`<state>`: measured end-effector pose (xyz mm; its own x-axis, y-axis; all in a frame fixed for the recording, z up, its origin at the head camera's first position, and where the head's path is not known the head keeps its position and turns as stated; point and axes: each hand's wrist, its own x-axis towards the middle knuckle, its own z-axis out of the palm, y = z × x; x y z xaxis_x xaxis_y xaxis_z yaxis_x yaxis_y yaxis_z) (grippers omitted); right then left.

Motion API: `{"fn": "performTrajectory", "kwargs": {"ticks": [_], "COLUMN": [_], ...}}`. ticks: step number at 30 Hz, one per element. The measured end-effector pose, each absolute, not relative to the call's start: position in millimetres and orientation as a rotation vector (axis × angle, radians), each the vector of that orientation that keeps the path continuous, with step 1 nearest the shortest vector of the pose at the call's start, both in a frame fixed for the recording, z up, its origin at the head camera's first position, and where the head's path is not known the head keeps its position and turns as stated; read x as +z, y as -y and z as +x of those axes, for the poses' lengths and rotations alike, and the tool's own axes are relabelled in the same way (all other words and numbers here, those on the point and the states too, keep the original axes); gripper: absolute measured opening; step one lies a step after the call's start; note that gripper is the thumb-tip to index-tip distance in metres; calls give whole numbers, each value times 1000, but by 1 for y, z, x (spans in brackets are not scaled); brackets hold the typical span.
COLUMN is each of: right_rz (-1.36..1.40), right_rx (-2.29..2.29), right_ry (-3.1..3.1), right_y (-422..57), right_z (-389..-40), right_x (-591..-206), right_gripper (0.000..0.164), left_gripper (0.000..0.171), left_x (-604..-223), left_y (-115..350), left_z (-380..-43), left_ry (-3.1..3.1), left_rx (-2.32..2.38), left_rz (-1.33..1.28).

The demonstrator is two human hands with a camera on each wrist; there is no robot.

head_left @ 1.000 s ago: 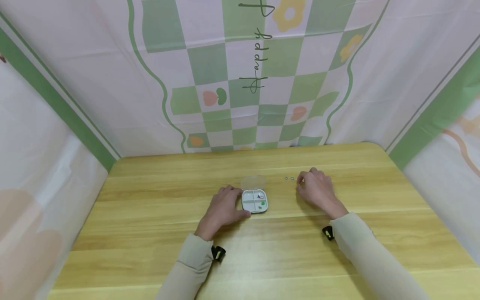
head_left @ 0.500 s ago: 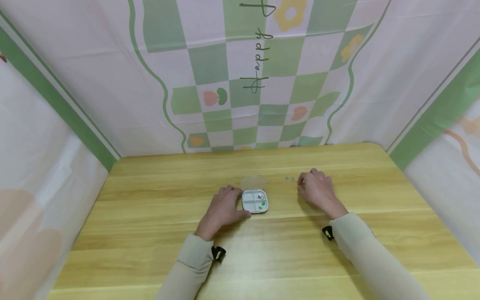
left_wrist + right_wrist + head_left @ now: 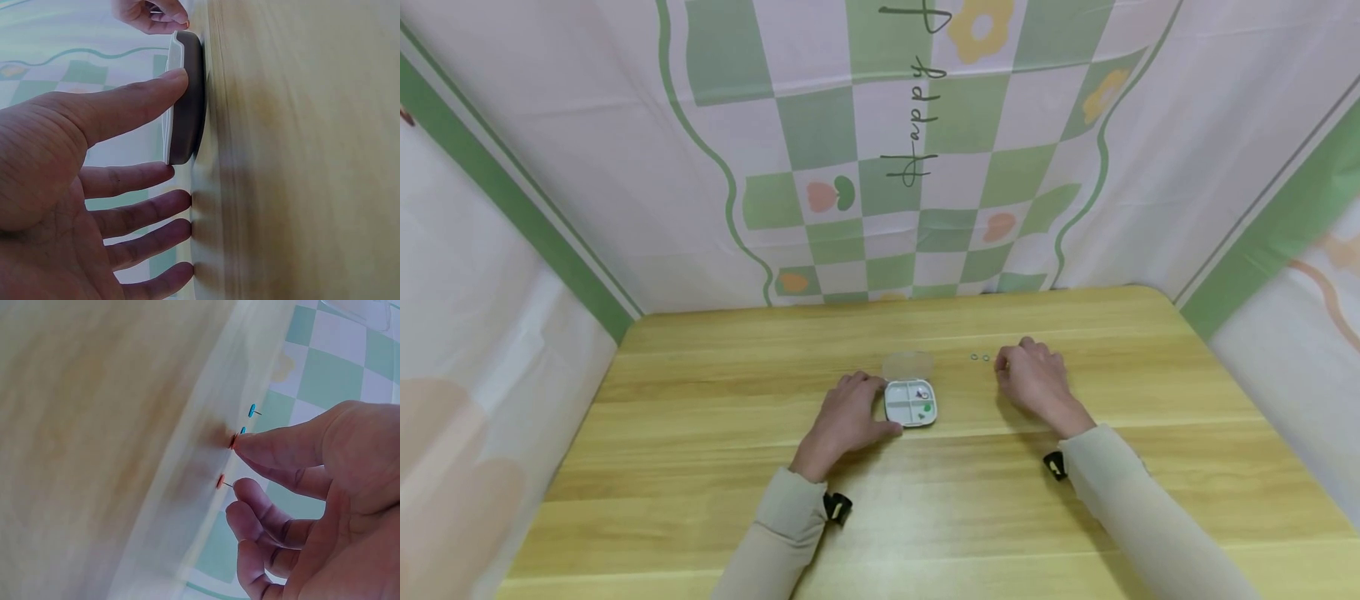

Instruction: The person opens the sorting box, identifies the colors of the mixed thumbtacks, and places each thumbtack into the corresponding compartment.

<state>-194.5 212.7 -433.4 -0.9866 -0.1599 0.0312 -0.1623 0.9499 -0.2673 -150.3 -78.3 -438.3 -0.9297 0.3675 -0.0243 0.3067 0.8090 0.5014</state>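
The left hand (image 3: pixel 847 412) holds the box (image 3: pixel 897 412); the right hand (image 3: pixel 1034 377) (just right of two blue pins (image 3: pixel 252 410)) pinches a red pin (image 3: pixel 233 441).

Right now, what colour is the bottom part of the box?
The bottom part of the box is dark brownish grey; the left wrist view shows it best.

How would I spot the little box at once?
On the wooden table, look just right of the person's left hand, whose thumb touches a small box with rounded corners. Unlike the tiny pins farther right, this box is white inside, divided into four compartments, with its clear lid open behind.
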Motion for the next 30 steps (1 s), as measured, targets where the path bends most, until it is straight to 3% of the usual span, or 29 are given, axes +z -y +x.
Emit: {"fn": "performTrajectory", "kwargs": {"ticks": [30], "right_rz": [252], "right_rx": [409], "right_ry": [3083], "right_y": [-211], "right_z": [-195], "right_x": [-435], "right_gripper": [15], "left_gripper": [70], "left_x": [-437], "left_y": [81], "left_z": [-153], "left_ry": [-2833], "left_rx": [731], "left_rz": [565]}}
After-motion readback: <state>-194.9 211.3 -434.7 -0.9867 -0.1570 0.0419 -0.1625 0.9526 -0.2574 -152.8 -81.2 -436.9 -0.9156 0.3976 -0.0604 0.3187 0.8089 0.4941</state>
